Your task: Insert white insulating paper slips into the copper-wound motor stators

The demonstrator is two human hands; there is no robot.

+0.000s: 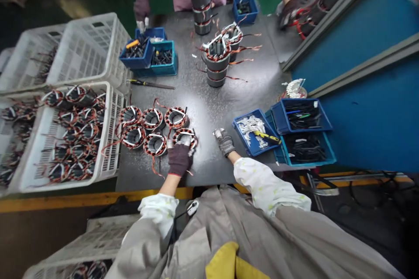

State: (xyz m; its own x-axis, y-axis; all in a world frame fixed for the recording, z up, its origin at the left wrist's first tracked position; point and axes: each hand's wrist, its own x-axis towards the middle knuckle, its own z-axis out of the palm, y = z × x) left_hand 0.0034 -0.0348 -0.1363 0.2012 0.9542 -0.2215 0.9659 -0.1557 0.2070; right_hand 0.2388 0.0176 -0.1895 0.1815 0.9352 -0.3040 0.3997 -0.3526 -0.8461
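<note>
My left hand [179, 157], in a dark glove, rests closed on the nearest motor stator [187, 136], a ring wound with copper wire and white ties. Several more stators [151, 118] lie in two rows just left of it on the dark table [209, 104]. My right hand [224, 140], in a grey glove, lies on the bare table to the right of that stator, fingers curled, with nothing visible in it. Beside it sits a blue tray of white ties [252, 133] with a yellow-handled tool [266, 137].
White crates [109, 139] full of stators stand at the left. Stacked stators [216, 59] and blue bins [149, 54] sit mid-table. Blue bins of black parts [304, 133] are at the right. Other people's gloved hands [142, 8] work at the far edge.
</note>
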